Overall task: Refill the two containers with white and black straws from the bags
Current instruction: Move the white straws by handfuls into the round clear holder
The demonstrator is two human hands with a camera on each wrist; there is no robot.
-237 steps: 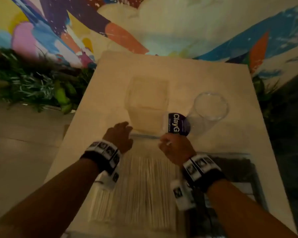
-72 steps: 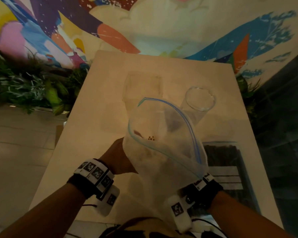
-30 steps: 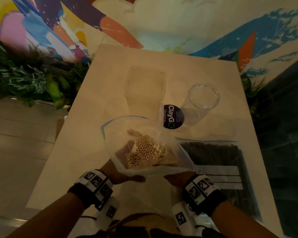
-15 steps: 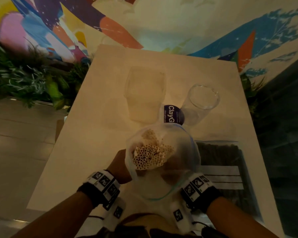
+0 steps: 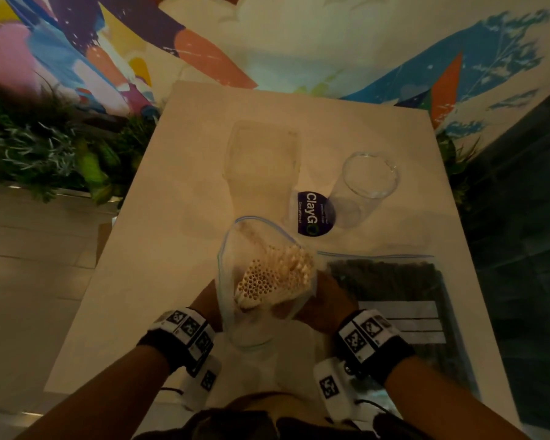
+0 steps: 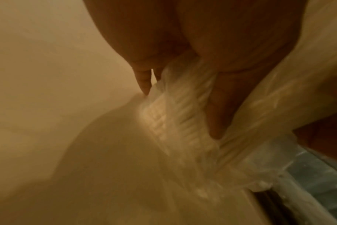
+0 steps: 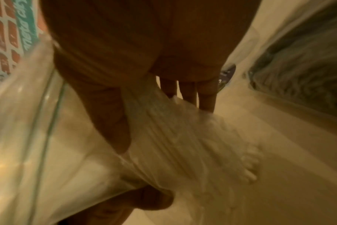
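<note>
1. A clear bag of white straws is held up over the near middle of the table, with its open mouth facing up and the round straw ends showing.
2. The bag is gripped from the 9 o'clock side by the left hand. In the left wrist view, the fingers are curled round the plastic and the straws inside it.
3. The bag is gripped from the 3 o'clock side by the right hand. In the right wrist view, the thumb and fingers are closed round the bundle through the plastic.
4. A square clear container is seen at 12 o'clock from the bag, well apart from it.
5. A round clear container is seen at 1 o'clock, beside a dark round sticker.
6. A second bag with black straws is lying flat on the table at 3 o'clock, just beside the right hand.
</note>
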